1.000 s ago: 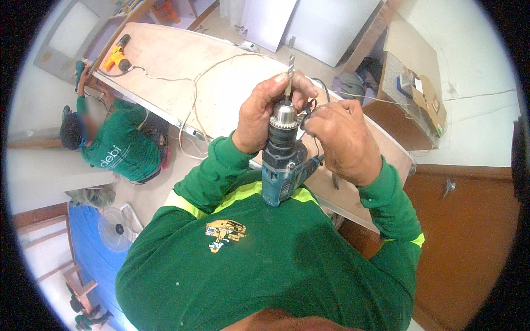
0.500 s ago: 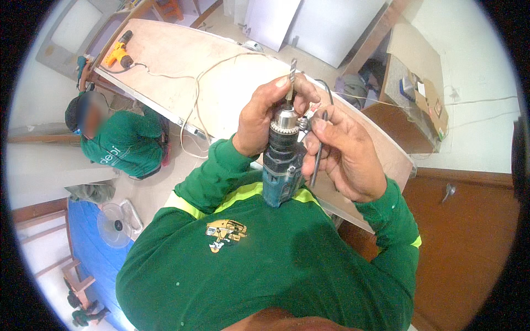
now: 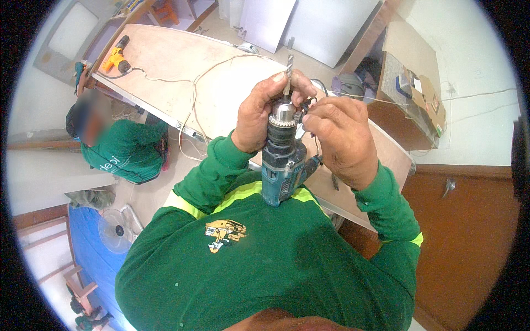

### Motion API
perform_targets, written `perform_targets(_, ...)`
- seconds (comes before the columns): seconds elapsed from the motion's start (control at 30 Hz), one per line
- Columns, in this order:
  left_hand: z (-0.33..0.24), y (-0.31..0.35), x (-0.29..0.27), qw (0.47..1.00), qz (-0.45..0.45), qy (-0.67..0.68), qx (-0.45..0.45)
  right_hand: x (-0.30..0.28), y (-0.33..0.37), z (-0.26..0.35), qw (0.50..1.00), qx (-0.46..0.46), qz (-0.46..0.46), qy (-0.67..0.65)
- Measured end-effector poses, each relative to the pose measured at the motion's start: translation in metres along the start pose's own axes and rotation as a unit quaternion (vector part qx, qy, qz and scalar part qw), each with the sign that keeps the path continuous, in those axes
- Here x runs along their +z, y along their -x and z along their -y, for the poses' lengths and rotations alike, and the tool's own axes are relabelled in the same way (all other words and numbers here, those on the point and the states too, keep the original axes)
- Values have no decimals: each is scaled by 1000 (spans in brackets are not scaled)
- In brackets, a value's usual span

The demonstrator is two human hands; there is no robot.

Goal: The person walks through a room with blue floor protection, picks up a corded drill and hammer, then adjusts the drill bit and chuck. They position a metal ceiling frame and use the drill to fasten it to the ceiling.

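A teal-and-black power drill (image 3: 279,179) stands upright against my chest, its silver chuck (image 3: 284,113) pointing up and away. From the chuck rises a spiral drill bit (image 3: 290,67). My left hand (image 3: 254,117) is closed, thumb and fingers pinching the bit just above the chuck. At the chuck's right side sits a chuck key (image 3: 300,116), partly covered by fingers. My right hand (image 3: 346,138) is closed round the key's handle, the back of the hand turned up. A thin black cord hangs by those fingers. The drill's grip is mostly hidden below my right hand.
Under my hands lies a long wooden panel (image 3: 165,52), with a yellow drill (image 3: 117,59) at its far left and a pale cable (image 3: 196,88) across it. A co-worker in green (image 3: 130,149) crouches at left. A cardboard box (image 3: 395,118) stands right; a fan (image 3: 117,230) lower left.
My right hand has turned over, palm side to back of hand, and closed round the key's handle, whose rod showed before. My left hand still pinches the bit.
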State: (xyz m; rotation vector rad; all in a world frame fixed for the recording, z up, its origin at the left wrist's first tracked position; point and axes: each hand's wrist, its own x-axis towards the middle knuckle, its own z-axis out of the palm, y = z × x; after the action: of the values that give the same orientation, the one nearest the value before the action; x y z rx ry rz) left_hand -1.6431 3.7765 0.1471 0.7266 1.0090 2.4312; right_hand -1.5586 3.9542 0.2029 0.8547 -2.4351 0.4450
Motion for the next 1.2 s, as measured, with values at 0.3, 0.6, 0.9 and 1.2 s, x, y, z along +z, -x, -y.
perform_targets(0.3,2,5,-6,997,3,66,-28,-9,-17,20,722,450,85,-518)
perform_targets(0.6,8,3,-6,999,3,29,14,-5,5,13,882,286,-35,-373)
perform_targets(0.9,5,-1,3,999,17,-20,30,-7,0,2,999,-29,-2,-40)
perform_targets(1.2,3,5,5,1000,23,-2,10,-16,-4,27,557,484,18,-675)
